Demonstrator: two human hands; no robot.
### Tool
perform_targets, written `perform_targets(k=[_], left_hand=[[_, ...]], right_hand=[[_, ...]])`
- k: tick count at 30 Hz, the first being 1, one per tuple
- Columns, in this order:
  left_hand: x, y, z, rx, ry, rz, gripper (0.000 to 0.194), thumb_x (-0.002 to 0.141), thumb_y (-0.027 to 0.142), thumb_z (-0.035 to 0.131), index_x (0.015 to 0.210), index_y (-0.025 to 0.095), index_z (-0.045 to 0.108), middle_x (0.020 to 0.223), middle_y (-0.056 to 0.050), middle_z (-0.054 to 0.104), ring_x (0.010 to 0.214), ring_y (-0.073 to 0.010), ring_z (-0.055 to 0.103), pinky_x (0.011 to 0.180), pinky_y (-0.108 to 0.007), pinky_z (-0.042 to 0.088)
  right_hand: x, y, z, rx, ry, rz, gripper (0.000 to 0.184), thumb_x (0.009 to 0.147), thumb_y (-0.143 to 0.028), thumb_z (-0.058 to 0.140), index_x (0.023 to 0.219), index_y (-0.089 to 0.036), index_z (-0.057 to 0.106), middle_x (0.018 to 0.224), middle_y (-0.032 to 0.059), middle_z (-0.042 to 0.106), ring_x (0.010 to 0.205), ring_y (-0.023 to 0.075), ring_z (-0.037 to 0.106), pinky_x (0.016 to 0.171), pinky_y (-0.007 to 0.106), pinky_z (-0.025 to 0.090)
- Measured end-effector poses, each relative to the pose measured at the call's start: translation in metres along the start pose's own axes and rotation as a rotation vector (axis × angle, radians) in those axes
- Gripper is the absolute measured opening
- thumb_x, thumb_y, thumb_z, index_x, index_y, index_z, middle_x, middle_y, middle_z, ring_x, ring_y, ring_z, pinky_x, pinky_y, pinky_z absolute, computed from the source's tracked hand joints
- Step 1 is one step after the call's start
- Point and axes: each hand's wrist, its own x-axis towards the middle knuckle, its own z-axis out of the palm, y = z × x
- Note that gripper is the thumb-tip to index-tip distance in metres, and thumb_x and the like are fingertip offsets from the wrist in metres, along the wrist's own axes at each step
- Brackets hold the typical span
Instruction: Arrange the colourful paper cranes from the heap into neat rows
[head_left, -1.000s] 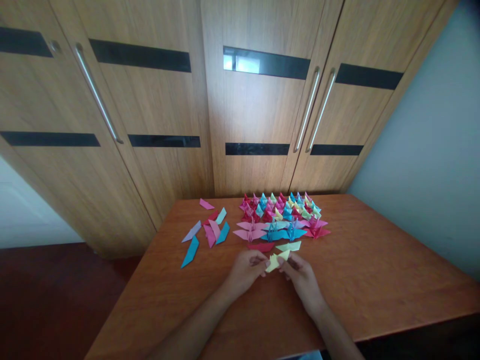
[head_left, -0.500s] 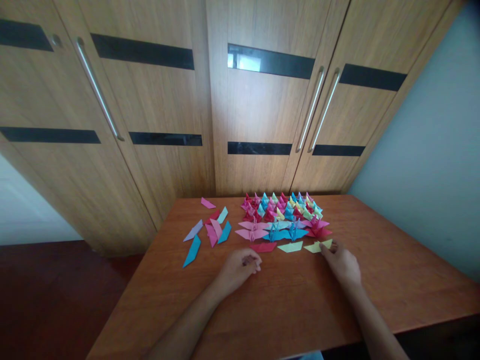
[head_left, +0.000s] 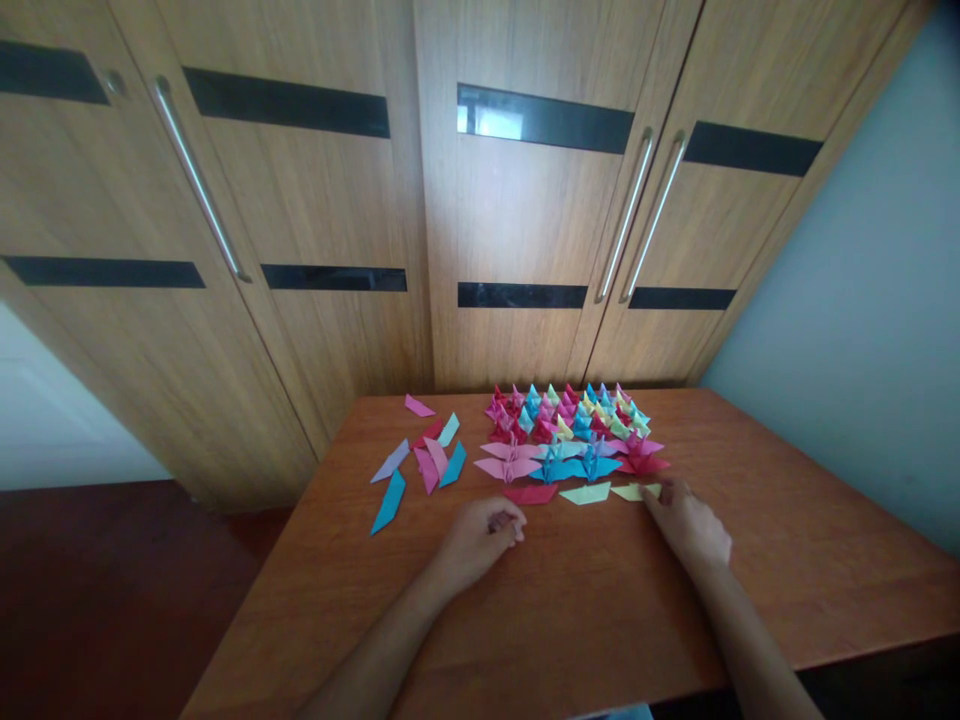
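Note:
My right hand [head_left: 691, 528] rests at the right end of a yellow folded paper strip [head_left: 627, 492], thumb and fingers closed on it. That strip lies flat, in a row with a pale green folded paper strip [head_left: 586, 494] and a red folded paper strip [head_left: 531, 495]. Just below the red strip, my left hand [head_left: 480, 545] lies on the table with its fingers curled loosely, and nothing shows in them. Behind the row stand paper cranes with spread wings, among them a pink crane [head_left: 508, 467] and a blue crane [head_left: 598, 466].
Several more cranes [head_left: 566, 412] stand packed together at the back of the wooden table [head_left: 570, 610]. Left of them lie scattered folded strips, including a blue strip [head_left: 388, 503] and a lilac strip [head_left: 391, 461]. A wooden wardrobe [head_left: 510, 210] rises directly behind the table.
My right hand has shifted slightly to the right and covers more of the yellow strip's end. My left hand stays in place. The whole view has moved a little.

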Motion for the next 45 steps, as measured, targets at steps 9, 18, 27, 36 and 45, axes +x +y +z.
perform_targets(k=[9, 18, 27, 36, 45], left_hand=[[-0.001, 0.003, -0.004, 0.032, 0.051, 0.009, 0.015, 0.081, 0.022, 0.051, 0.086, 0.015, 0.064, 0.076, -0.004, 0.067, 0.070, -0.0155, 0.062, 0.066, -0.025, 0.045], [0.004, 0.009, -0.029, 0.105, 0.220, 0.052, 0.017, 0.082, 0.027, 0.050, 0.085, 0.017, 0.063, 0.076, -0.003, 0.067, 0.070, -0.0160, 0.062, 0.066, -0.025, 0.047], [-0.013, -0.011, -0.124, 0.640, 0.536, -0.045, 0.025, 0.080, 0.032, 0.050, 0.096, 0.021, 0.065, 0.097, -0.003, 0.068, 0.086, -0.0193, 0.062, 0.079, -0.029, 0.046], [-0.003, -0.032, -0.167, 0.946, 0.598, -0.302, 0.039, 0.082, 0.051, 0.048, 0.095, 0.018, 0.065, 0.099, -0.009, 0.065, 0.091, -0.0237, 0.060, 0.075, -0.029, 0.044], [-0.004, -0.042, -0.175, 0.969, 0.578, -0.214, 0.022, 0.077, 0.036, 0.053, 0.087, 0.019, 0.064, 0.094, -0.009, 0.065, 0.092, -0.0245, 0.059, 0.080, -0.031, 0.043]], right_hand=[[0.006, 0.011, 0.003, 0.068, 0.054, -0.037, 0.042, 0.084, -0.056, 0.036, 0.102, -0.024, 0.055, 0.087, 0.0099, 0.066, 0.082, 0.0281, 0.063, 0.062, 0.033, 0.043], [-0.046, -0.048, 0.013, 0.321, 0.148, -0.459, 0.022, 0.088, -0.037, 0.040, 0.090, -0.024, 0.057, 0.072, 0.0008, 0.065, 0.064, 0.0171, 0.061, 0.055, 0.024, 0.034], [-0.086, -0.089, 0.036, 0.294, 0.006, -0.761, 0.014, 0.085, -0.022, 0.042, 0.079, -0.023, 0.054, 0.071, -0.0015, 0.062, 0.065, 0.0135, 0.057, 0.056, 0.022, 0.031], [-0.084, -0.089, 0.032, 0.340, -0.011, -0.790, 0.013, 0.084, -0.020, 0.042, 0.079, -0.022, 0.054, 0.072, -0.0021, 0.062, 0.064, 0.0124, 0.055, 0.058, 0.022, 0.031], [-0.083, -0.088, 0.033, 0.387, -0.018, -0.769, 0.013, 0.082, -0.020, 0.043, 0.077, -0.023, 0.054, 0.067, -0.0019, 0.060, 0.062, 0.0136, 0.055, 0.057, 0.022, 0.032]])
